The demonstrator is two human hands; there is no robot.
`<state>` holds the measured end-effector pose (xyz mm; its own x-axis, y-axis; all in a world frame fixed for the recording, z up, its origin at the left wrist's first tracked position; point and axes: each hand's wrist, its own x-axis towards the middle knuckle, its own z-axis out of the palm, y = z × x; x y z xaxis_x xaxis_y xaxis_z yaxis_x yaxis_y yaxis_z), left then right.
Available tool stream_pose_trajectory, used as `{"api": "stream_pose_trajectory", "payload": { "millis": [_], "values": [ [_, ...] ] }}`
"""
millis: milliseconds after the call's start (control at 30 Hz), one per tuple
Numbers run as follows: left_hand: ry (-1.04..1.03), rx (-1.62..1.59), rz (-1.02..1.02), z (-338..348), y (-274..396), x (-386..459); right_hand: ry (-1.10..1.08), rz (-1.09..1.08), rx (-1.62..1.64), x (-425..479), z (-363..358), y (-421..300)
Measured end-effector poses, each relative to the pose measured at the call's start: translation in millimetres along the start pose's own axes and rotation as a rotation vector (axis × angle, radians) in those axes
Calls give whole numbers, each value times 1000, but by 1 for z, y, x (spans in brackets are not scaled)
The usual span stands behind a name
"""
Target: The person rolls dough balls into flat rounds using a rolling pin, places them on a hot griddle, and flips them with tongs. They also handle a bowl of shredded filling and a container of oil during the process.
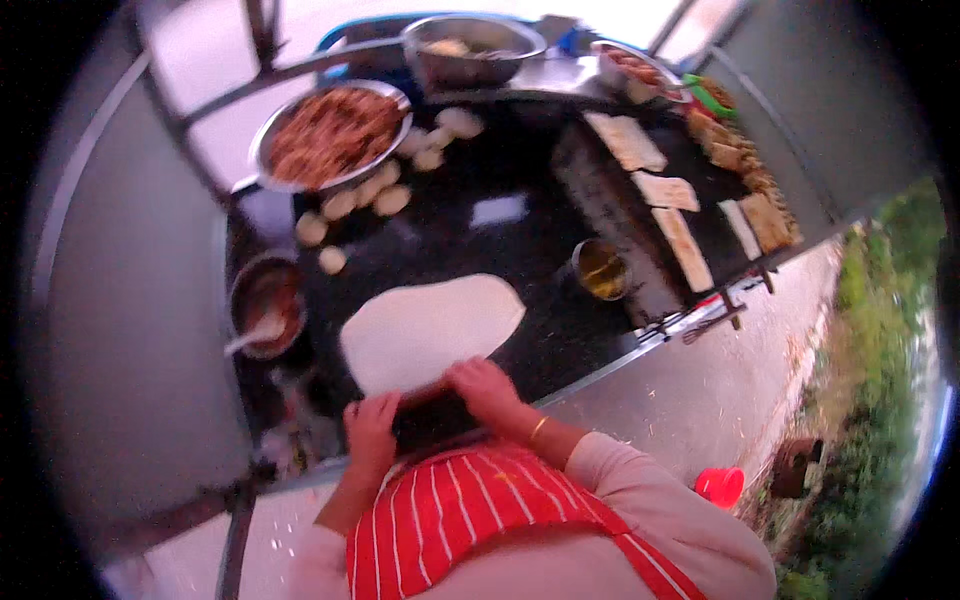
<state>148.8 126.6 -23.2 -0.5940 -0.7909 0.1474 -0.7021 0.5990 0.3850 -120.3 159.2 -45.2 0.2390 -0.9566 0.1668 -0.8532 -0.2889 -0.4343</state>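
Observation:
A thin, wide sheet of dough (435,326) lies on the dark, glossy worktop. Both hands rest on a wooden rolling pin (425,393) at the sheet's near edge. My left hand (371,427) is on the pin's left end, fingers curled over it. At its right end is my right hand (484,390), with a yellow band on the wrist. Most of the pin's ends are hidden under the fingers. Several round dough pieces (331,259) lie beyond the sheet, to the left.
A large metal bowl of reddish filling (334,135) stands at the back left. At the left is a bowl with a utensil (268,315). A metal cup of yellow liquid (601,270) stands by the griddle (622,225), where flat dough pieces (681,247) lie.

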Motion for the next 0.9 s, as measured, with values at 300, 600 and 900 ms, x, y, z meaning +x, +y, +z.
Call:
{"api": "stream_pose_trajectory", "payload": {
  "millis": [300,600,900],
  "values": [
    [-4,-16,-76,53,71,85,71,182,-26,-1,-72,98],
    [0,319,-329,57,70,185,72,347,-211,63,-60,140],
    [171,466,-442,57,48,251,210,302,-248,137,-62,179]
  ]
}}
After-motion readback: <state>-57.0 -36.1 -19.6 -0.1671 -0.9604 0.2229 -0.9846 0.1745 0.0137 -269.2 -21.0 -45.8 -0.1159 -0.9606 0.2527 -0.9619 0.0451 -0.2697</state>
